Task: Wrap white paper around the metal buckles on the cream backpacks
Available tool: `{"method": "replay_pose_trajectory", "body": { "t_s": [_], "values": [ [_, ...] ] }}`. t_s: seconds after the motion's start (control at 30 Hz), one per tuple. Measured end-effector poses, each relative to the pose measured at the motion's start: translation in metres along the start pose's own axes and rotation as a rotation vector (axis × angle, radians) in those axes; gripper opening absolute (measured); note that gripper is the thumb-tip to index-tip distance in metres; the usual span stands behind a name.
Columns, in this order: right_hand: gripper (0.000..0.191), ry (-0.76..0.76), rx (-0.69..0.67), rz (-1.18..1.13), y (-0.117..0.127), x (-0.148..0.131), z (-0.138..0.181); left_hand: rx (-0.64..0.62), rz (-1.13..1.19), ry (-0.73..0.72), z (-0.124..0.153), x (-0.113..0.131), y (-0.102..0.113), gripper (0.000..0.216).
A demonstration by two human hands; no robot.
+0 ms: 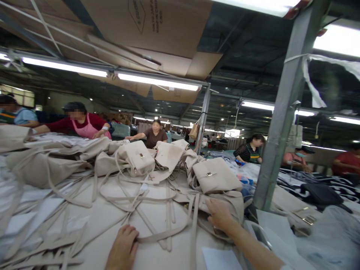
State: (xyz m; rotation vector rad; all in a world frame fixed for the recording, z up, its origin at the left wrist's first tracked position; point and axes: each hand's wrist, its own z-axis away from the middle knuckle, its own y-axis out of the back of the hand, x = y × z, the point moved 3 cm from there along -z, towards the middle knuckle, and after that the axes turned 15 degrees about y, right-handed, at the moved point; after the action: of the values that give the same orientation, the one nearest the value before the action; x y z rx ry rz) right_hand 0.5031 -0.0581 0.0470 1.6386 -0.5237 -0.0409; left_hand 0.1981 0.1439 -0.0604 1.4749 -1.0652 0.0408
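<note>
A big heap of beige bags with long straps covers the worktable [92, 240]. My left hand [123, 247] rests near the front edge, its fingers closed on the end of a beige strap [165, 234]. My right hand [221, 215] reaches forward and lies on a flattened beige bag [233, 204], with the fingers curled over its edge. Just beyond that hand sits another beige bag [215, 174] with a small metal clasp on its flap.
A grey steel post [278, 123] stands at the table's right edge. More beige bags [137, 157] pile up further back. Several other people work on the far side of the tables. Dark bags [320, 193] lie on the table to the right.
</note>
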Motion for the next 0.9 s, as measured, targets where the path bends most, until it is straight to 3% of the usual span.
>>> {"method": "replay_pose_trajectory", "body": {
  "t_s": [0.07,0.13,0.27,0.43,0.6,0.77,0.9],
  "values": [
    [0.057,-0.045,0.024,0.065,-0.018,-0.007,-0.01,-0.007,0.01,-0.006,-0.002,-0.003,-0.003,0.028],
    [0.05,-0.09,0.043,0.106,-0.031,-0.006,-0.017,0.002,0.025,-0.025,-0.005,-0.007,-0.006,0.026],
    [0.037,-0.11,0.076,0.105,-0.033,0.012,-0.033,0.06,0.106,-0.033,-0.012,-0.016,-0.016,0.029],
    [0.034,-0.14,0.181,0.044,0.005,0.039,-0.055,0.239,0.275,0.107,-0.022,-0.026,-0.02,0.036],
    [0.034,-0.113,0.333,-0.099,0.061,0.044,-0.064,0.382,0.391,0.192,-0.025,-0.031,-0.014,0.04],
    [0.037,0.001,0.498,-0.316,0.105,0.022,-0.055,0.346,0.577,0.281,-0.026,-0.035,-0.001,0.042],
    [0.045,0.113,0.567,-0.483,0.105,-0.017,-0.042,0.346,0.708,0.341,-0.025,-0.033,0.016,0.041]
  ]
}}
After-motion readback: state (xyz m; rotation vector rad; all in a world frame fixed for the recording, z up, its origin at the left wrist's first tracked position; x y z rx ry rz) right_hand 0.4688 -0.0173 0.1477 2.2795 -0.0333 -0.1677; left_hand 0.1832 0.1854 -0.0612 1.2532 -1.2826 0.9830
